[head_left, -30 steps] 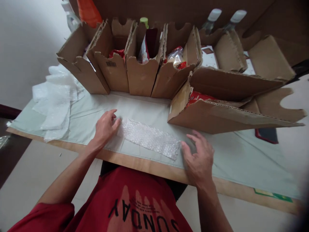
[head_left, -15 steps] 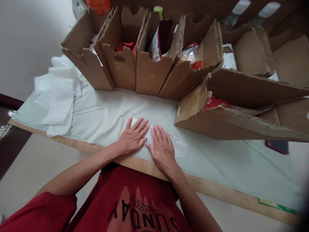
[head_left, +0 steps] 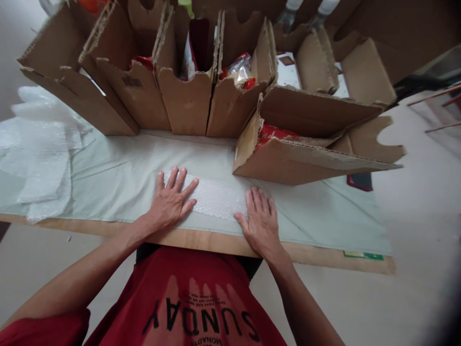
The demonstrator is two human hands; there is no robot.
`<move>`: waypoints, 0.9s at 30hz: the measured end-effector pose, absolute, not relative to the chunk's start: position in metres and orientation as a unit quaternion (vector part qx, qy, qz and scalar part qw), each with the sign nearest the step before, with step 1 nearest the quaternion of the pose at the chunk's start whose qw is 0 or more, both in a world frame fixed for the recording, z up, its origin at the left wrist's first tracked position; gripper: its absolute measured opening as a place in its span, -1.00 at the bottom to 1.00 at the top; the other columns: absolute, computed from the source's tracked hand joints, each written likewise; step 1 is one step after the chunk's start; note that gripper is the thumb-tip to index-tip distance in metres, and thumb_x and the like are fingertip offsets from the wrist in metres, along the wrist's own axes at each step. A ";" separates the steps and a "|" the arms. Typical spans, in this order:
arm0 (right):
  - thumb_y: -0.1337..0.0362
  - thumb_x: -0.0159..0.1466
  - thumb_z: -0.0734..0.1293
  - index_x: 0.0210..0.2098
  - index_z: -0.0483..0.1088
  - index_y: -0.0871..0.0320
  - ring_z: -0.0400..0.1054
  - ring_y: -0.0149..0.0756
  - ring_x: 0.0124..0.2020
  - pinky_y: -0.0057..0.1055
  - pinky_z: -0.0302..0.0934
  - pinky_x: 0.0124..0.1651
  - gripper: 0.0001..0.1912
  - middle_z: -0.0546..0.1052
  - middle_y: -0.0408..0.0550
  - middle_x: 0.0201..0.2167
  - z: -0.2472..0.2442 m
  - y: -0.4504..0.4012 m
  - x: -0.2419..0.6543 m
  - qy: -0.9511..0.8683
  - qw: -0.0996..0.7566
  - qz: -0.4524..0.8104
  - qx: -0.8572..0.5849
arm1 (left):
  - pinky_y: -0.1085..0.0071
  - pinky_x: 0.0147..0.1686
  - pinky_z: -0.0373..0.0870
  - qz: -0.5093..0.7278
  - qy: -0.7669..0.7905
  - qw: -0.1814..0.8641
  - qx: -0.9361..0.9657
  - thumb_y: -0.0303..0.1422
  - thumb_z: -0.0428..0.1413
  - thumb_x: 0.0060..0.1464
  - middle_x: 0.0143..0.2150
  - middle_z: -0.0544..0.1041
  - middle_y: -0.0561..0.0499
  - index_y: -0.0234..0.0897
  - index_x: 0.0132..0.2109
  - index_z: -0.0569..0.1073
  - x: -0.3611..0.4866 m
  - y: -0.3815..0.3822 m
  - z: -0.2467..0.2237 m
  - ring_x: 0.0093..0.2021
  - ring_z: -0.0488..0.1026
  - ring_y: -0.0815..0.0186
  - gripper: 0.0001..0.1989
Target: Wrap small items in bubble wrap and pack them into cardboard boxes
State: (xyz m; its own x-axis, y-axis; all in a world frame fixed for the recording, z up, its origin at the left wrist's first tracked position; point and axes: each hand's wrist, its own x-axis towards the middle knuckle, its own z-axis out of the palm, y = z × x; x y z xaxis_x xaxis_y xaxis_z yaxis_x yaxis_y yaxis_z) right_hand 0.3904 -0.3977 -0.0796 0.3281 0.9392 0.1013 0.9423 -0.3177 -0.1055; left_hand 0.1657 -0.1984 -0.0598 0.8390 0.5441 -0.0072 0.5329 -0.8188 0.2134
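Note:
A flat strip of clear bubble wrap (head_left: 218, 196) lies on the pale green cloth (head_left: 111, 192) near the table's front edge. My left hand (head_left: 172, 198) rests palm down on the strip's left end, fingers spread. At its right end my right hand (head_left: 260, 216) lies flat, thumb apart from the fingers. Both hands are open, and the middle of the strip shows between them. Whatever is under my palms is hidden.
Several cardboard bins (head_left: 187, 105) stand along the back, with packets inside. Another cardboard bin (head_left: 302, 161) lies lengthwise at right, holding something red. A pile of bubble wrap (head_left: 46, 154) sits at left. Behind the right bin is a dark phone-like object (head_left: 361, 181).
My hands have moved apart along the bubble wrap, the left one leftward and the right one rightward. More of the strip shows between them. The camera view has turned to the right.

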 end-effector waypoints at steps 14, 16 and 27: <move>0.14 0.35 0.25 0.03 0.48 0.18 0.27 0.14 0.30 0.07 0.17 0.24 -0.64 0.44 0.25 0.28 -0.061 -0.361 0.409 -0.545 0.206 0.042 -0.812 | -0.35 0.41 -0.16 0.028 0.293 0.123 0.948 -0.12 -0.08 0.41 0.55 0.05 -0.30 -0.16 0.46 0.14 0.164 -0.190 -0.056 0.55 -0.05 -0.20 -0.43; 0.15 0.30 0.28 -0.14 0.48 0.13 0.31 0.11 0.26 0.04 0.18 0.21 -0.76 0.47 0.20 0.25 -0.062 -0.360 0.405 -0.521 0.249 0.061 -0.814 | -0.31 0.41 -0.10 0.038 0.301 0.136 0.943 -0.19 -0.08 0.40 0.54 0.10 -0.29 -0.19 0.45 0.15 0.164 -0.181 -0.057 0.54 0.00 -0.16 -0.44; 0.09 0.30 0.29 -0.18 0.47 0.11 0.46 -0.20 -0.28 -0.29 0.33 -0.15 -0.75 0.61 -0.02 -0.28 -0.045 -0.380 0.395 -0.429 0.393 0.153 -0.798 | -0.04 0.20 0.33 0.081 0.298 0.233 0.922 -0.37 0.12 0.04 -0.09 0.61 -0.15 -0.24 0.07 0.55 0.163 -0.122 -0.038 0.09 0.44 -0.03 -0.58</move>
State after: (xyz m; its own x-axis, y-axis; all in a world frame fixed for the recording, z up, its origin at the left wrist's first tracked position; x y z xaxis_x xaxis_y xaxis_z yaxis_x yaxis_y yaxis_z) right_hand 0.3951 -0.3795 -0.0446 0.5846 0.8059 0.0932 0.5650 -0.3220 -0.7597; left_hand 0.1626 -0.1221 -0.0381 0.8094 0.5872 0.0104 0.5120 -0.7141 0.4774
